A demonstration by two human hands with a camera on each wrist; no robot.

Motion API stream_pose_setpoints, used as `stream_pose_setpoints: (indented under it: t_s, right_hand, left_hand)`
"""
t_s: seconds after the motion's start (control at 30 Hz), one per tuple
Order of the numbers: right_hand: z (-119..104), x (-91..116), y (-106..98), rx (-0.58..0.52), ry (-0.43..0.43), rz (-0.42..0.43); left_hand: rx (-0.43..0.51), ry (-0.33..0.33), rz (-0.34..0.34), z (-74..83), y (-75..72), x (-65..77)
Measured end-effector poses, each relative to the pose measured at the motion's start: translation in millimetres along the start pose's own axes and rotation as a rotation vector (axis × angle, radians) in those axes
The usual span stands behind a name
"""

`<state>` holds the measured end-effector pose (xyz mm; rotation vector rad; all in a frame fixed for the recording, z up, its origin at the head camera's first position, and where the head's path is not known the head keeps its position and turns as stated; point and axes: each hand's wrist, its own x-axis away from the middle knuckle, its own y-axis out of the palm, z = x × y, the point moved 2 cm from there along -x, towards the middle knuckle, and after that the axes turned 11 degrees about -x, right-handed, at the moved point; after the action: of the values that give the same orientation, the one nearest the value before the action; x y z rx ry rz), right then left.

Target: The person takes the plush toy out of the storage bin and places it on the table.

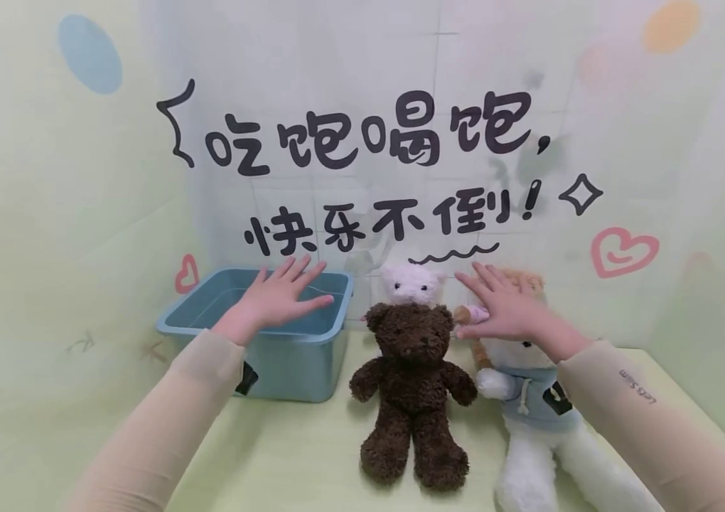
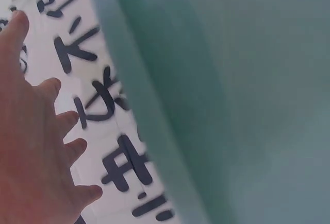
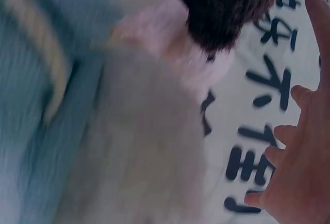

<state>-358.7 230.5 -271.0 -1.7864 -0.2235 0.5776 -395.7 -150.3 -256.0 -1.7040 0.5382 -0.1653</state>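
Observation:
Fingers spread, my left hand [image 1: 277,299] is held up over the blue-green plastic bin [image 1: 298,370], overlapping its opening in the head view. My right hand [image 1: 508,307], also with fingers spread, is raised in front of a white plush toy in a light blue hoodie [image 1: 532,405], hiding much of its head. Between the hands sits a dark brown teddy bear [image 1: 410,384]. Behind that bear shows the head of a pale pink plush [image 1: 411,283]. In the wrist views, neither the left hand [image 2: 36,131] nor the right hand [image 3: 301,157] holds anything.
A brown-orange plush part [image 1: 525,281] shows behind my right hand. The toys and bin stand on a pale green tabletop [image 1: 286,455]. A printed backdrop [image 1: 362,64] with large black characters and pink hearts closes off the back and sides.

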Motion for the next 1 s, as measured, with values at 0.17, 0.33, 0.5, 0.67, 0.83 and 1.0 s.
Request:
stream_pose_setpoints:
  t_s: [0.17,0.33,0.5,0.67,0.83,1.0]
  right_hand:
    - [-26.9,-5.8,12.0,-0.001,-0.073,-0.011]
    - [-40.1,-14.1,24.1,-0.001,-0.107,-0.008]
    - [-48.5,-22.5,36.4,-0.007,-0.131,-0.034]
    - [-55.8,-27.6,47.3,0.005,-0.153,-0.053]
    - [-60.7,-32.5,59.0,0.005,-0.17,-0.065]
    - [-63.0,-36.9,67.5,0.006,-0.165,-0.066]
  left_hand:
    - [-0.035,0.028,0.128,25.7,10.6,18.7]
    - [-0.048,0.001,0.315,46.7,27.6,40.0]
    - [-0.065,-0.054,0.439,55.9,44.6,54.4]
    - [-0.069,-0.082,0.494,57.5,59.9,56.8]
    - [-0.055,-0.098,0.541,57.4,70.1,55.6]
    - [-0.03,-0.113,0.638,58.3,73.8,52.0]
